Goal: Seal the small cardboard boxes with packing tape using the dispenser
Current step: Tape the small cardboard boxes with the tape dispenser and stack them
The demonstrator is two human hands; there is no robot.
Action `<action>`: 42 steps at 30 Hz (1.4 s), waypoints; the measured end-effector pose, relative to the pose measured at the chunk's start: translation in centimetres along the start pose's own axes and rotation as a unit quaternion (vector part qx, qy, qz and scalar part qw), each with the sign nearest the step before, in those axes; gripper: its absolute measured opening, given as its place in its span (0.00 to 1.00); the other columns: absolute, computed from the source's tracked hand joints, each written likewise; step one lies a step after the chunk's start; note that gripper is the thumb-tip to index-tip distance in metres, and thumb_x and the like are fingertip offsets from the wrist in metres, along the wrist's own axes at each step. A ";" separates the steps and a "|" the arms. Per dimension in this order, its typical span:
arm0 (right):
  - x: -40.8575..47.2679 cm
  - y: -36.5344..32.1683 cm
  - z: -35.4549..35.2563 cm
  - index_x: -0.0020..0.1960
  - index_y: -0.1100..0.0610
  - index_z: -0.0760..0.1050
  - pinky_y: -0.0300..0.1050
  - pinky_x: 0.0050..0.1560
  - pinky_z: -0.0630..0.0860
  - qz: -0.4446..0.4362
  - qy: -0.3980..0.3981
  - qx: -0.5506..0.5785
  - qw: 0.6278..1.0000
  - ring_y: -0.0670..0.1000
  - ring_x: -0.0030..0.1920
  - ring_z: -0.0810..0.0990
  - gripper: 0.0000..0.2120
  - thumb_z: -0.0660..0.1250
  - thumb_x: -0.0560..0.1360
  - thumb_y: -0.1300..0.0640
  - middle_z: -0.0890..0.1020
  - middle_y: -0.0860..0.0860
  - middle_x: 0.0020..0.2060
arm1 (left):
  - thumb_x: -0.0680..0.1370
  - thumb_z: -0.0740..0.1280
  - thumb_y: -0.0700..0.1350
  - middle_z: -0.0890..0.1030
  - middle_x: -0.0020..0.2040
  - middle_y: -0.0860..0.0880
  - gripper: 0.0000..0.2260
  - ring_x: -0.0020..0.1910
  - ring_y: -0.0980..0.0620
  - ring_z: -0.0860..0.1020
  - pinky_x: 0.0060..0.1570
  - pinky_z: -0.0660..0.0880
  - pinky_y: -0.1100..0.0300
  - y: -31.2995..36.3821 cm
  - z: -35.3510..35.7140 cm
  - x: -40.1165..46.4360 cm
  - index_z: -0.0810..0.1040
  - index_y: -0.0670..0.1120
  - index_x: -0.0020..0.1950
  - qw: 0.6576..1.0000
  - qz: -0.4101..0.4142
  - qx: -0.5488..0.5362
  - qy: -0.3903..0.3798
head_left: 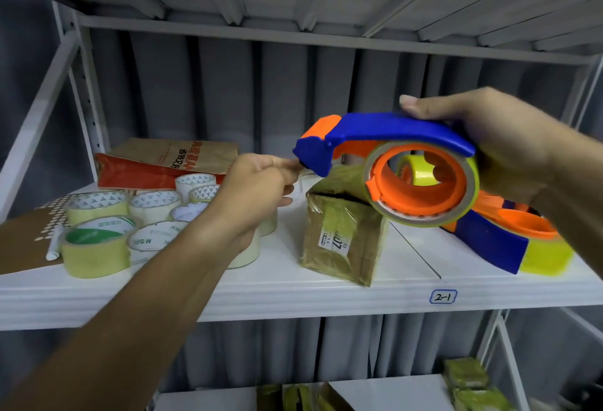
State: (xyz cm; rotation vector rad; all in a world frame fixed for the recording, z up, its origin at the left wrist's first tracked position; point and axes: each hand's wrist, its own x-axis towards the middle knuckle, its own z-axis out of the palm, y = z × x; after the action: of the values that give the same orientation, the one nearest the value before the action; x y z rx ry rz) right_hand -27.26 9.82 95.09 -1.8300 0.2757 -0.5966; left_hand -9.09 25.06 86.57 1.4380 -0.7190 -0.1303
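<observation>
Blue-orange plastic dispenser (391, 136); crinkled tape-wrapped cardboard box (342, 237)

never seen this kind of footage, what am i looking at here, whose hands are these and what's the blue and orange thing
There is no machine here: this is one picture from a camera worn on a person's head, looking forward and down at their own two bare hands in front of a white shelf.

The right hand grips a blue and orange tape dispenser, loaded with a roll of yellowish packing tape. The left hand pinches at the dispenser's front tip, apparently catching the tape end, though the tape itself is too faint to see.

Below the dispenser, a small cardboard box, already wrapped in tape, sits on the shelf. To its left lie spare tape rolls and a brown and red paper bag; to its right, a second dispenser.
</observation>
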 end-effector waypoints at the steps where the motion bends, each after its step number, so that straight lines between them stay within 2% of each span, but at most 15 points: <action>1: -0.4 0.4 0.0 0.45 0.53 0.84 0.43 0.38 0.82 -0.002 0.008 0.023 1.000 0.50 0.37 0.85 0.10 0.72 0.69 0.48 0.87 0.51 0.41 | 0.79 0.67 0.38 0.85 0.37 0.57 0.12 0.46 0.53 0.82 0.35 0.78 0.66 -0.1 0.0 -0.1 0.84 0.50 0.39 1.000 -0.007 -0.008 -0.003; 5: -1.6 1.9 0.1 0.36 0.51 0.86 0.43 0.39 0.81 -0.024 0.031 0.070 0.997 0.51 0.36 0.85 0.10 0.73 0.62 0.46 0.86 0.52 0.38 | 0.79 0.68 0.38 0.84 0.43 0.52 0.09 0.48 0.51 0.82 0.44 0.81 0.61 -0.4 0.3 -0.1 0.84 0.48 0.43 0.999 -0.028 -0.028 -0.003; 8: -1.9 2.5 -0.2 0.35 0.49 0.86 0.42 0.35 0.81 -0.024 0.034 0.076 0.996 0.50 0.35 0.85 0.08 0.73 0.61 0.46 0.86 0.52 0.37 | 0.79 0.68 0.37 0.84 0.36 0.56 0.11 0.44 0.55 0.81 0.40 0.81 0.65 -0.6 0.3 0.0 0.85 0.49 0.40 1.000 -0.017 -0.024 0.011; 12: -1.9 3.1 0.0 0.44 0.51 0.84 0.40 0.29 0.79 -0.007 0.054 0.059 0.997 0.50 0.34 0.85 0.17 0.73 0.58 0.45 0.87 0.51 0.37 | 0.79 0.68 0.39 0.83 0.34 0.60 0.10 0.44 0.58 0.80 0.38 0.78 0.65 -1.3 0.7 0.0 0.85 0.50 0.43 1.000 -0.013 0.004 0.001; 17: -0.9 3.4 0.4 0.50 0.50 0.81 0.45 0.36 0.80 0.012 0.060 0.031 0.998 0.52 0.38 0.87 0.23 0.73 0.57 0.43 0.87 0.51 0.40 | 0.81 0.68 0.44 0.83 0.42 0.58 0.05 0.48 0.59 0.79 0.44 0.76 0.61 -2.0 1.1 0.4 0.84 0.50 0.49 0.998 -0.034 0.040 -0.033; 20: -0.5 3.4 0.1 0.50 0.51 0.81 0.45 0.36 0.81 0.025 0.048 0.015 0.998 0.53 0.38 0.87 0.19 0.74 0.62 0.44 0.87 0.51 0.40 | 0.81 0.69 0.47 0.80 0.34 0.62 0.05 0.40 0.61 0.77 0.45 0.73 0.60 -2.7 1.0 0.7 0.85 0.49 0.51 0.998 -0.017 0.055 -0.034; 22: -0.3 3.4 0.0 0.48 0.50 0.82 0.46 0.36 0.81 0.029 0.047 0.006 0.998 0.53 0.38 0.87 0.11 0.73 0.69 0.45 0.87 0.51 0.41 | 0.81 0.69 0.47 0.79 0.29 0.63 0.04 0.32 0.64 0.76 0.39 0.71 0.63 -3.3 1.0 0.8 0.84 0.51 0.50 0.998 0.006 0.064 -0.025; 25: 0.0 3.5 0.2 0.47 0.50 0.82 0.46 0.38 0.82 0.030 0.054 -0.006 0.998 0.53 0.38 0.87 0.10 0.72 0.71 0.45 0.87 0.51 0.40 | 0.81 0.69 0.48 0.79 0.27 0.62 0.01 0.26 0.65 0.75 0.32 0.67 0.63 -3.7 1.4 0.6 0.79 0.54 0.51 0.996 0.029 0.082 -0.010; 27: 0.1 3.4 0.3 0.46 0.50 0.82 0.47 0.38 0.83 0.034 0.056 -0.003 0.998 0.54 0.38 0.87 0.10 0.72 0.70 0.45 0.87 0.52 0.40 | 0.80 0.70 0.49 0.79 0.29 0.58 0.08 0.24 0.62 0.73 0.30 0.66 0.62 -3.8 1.7 0.4 0.73 0.57 0.55 0.997 0.038 0.063 -0.006; 29: 0.3 3.4 0.3 0.46 0.49 0.82 0.47 0.37 0.83 0.037 0.057 0.001 0.998 0.54 0.38 0.87 0.10 0.72 0.70 0.45 0.87 0.52 0.39 | 0.78 0.72 0.50 0.79 0.42 0.55 0.12 0.31 0.62 0.75 0.33 0.67 0.60 -3.9 1.9 0.6 0.71 0.62 0.54 0.997 0.047 0.063 0.015; 31: 0.4 3.4 0.2 0.48 0.50 0.82 0.47 0.37 0.83 0.040 0.059 0.002 0.997 0.53 0.37 0.87 0.12 0.72 0.69 0.45 0.87 0.52 0.39 | 0.77 0.73 0.49 0.73 0.56 0.55 0.11 0.46 0.60 0.76 0.42 0.69 0.62 -4.1 1.9 0.9 0.73 0.62 0.49 0.994 0.064 0.086 0.039; 33: 0.5 3.4 0.2 0.49 0.51 0.81 0.47 0.37 0.82 0.044 0.060 0.001 0.997 0.53 0.37 0.87 0.14 0.72 0.69 0.44 0.87 0.52 0.40 | 0.78 0.72 0.46 0.75 0.61 0.55 0.07 0.53 0.55 0.78 0.51 0.73 0.59 -4.1 1.9 1.0 0.79 0.60 0.48 0.996 0.064 0.060 0.022; 36: 0.6 3.5 0.2 0.50 0.51 0.81 0.48 0.36 0.82 0.052 0.057 0.008 0.997 0.54 0.38 0.87 0.14 0.72 0.70 0.44 0.87 0.52 0.41 | 0.81 0.66 0.42 0.84 0.53 0.61 0.12 0.55 0.56 0.82 0.58 0.78 0.53 -4.3 1.9 0.6 0.85 0.57 0.52 0.997 0.065 0.008 -0.040; 39: 0.7 3.5 0.2 0.50 0.49 0.82 0.48 0.37 0.82 0.058 0.052 0.019 0.997 0.53 0.39 0.87 0.11 0.71 0.71 0.45 0.87 0.52 0.42 | 0.82 0.61 0.37 0.86 0.51 0.56 0.18 0.54 0.56 0.83 0.56 0.76 0.59 -4.3 1.8 0.5 0.87 0.57 0.51 0.995 0.063 -0.016 -0.081; 42: 0.6 3.6 0.0 0.51 0.50 0.82 0.46 0.34 0.81 0.061 0.047 0.021 0.997 0.53 0.38 0.87 0.13 0.71 0.71 0.44 0.87 0.52 0.42 | 0.77 0.62 0.40 0.86 0.52 0.53 0.16 0.55 0.54 0.83 0.59 0.75 0.57 -4.2 1.6 0.9 0.87 0.54 0.50 0.992 0.070 -0.028 -0.102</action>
State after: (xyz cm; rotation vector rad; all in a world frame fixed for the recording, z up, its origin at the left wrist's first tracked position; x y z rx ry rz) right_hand -26.37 8.36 91.90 -1.7335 0.4316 -0.6009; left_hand -7.83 22.53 82.92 1.3272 -0.9747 -0.1893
